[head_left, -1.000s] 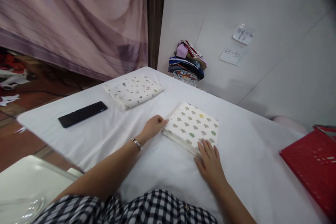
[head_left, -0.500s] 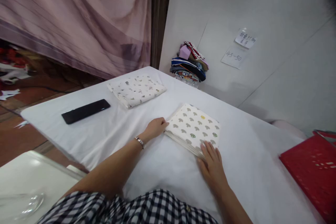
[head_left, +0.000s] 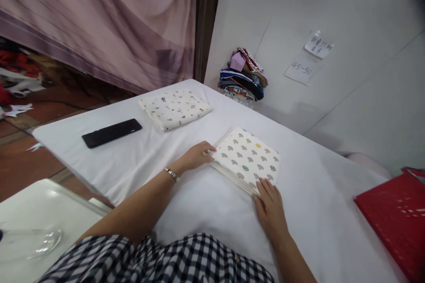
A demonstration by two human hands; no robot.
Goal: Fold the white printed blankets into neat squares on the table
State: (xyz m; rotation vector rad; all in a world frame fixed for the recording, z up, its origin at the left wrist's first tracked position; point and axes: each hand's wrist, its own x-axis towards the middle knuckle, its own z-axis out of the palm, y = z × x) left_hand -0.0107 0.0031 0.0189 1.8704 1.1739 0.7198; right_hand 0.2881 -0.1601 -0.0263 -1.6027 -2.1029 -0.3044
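Note:
A folded white cloth (head_left: 247, 157) with grey mushroom prints, plus a few green and yellow ones, lies in layers on the table. Its left corner is pinched between the thumb and fingers of my left hand (head_left: 198, 154), which wears a silver bracelet. On the near right corner rests my right hand (head_left: 270, 201), its fingers stretched flat over the top and its thumb along the layered near edge. A second folded cloth (head_left: 175, 108), white with small scattered prints, lies farther back on the left, apart from both hands.
The white-covered table (head_left: 315, 216) carries a black phone-like slab (head_left: 112, 133) on the left. A pile of folded clothes (head_left: 242, 77) stands past the back edge, by the wall. A red item (head_left: 395, 216) is at the right; a pale tray-like surface (head_left: 40, 212) is at lower left.
My left hand has shifted slightly and pinches the cloth's left corner, drawn a little off it. My right hand stays on the near right corner. The view has tilted slightly.

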